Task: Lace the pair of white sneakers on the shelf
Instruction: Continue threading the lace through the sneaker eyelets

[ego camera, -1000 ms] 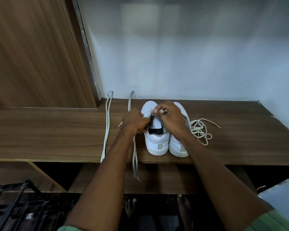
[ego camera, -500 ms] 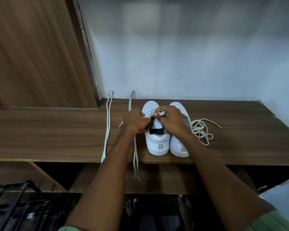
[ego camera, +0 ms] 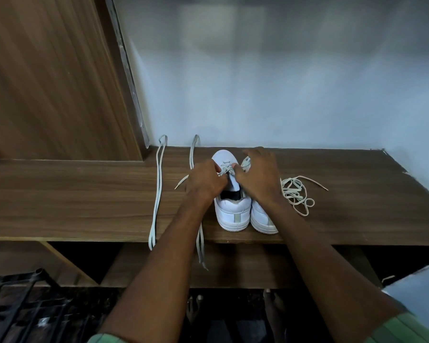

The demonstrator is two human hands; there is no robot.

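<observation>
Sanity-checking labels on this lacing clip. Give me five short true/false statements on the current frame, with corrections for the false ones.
1. Both hands work at the left sneaker. True.
2. A tangled lace lies on the shelf to the right of the sneakers. True.
3. The sneakers stand with toes toward the person. False: heels face the person, toes face the wall.
4. The straight lace left of the hands lies wholly on the shelf. False: its near end hangs over the front edge.
5. The right hand covers most of the right sneaker. True.
</observation>
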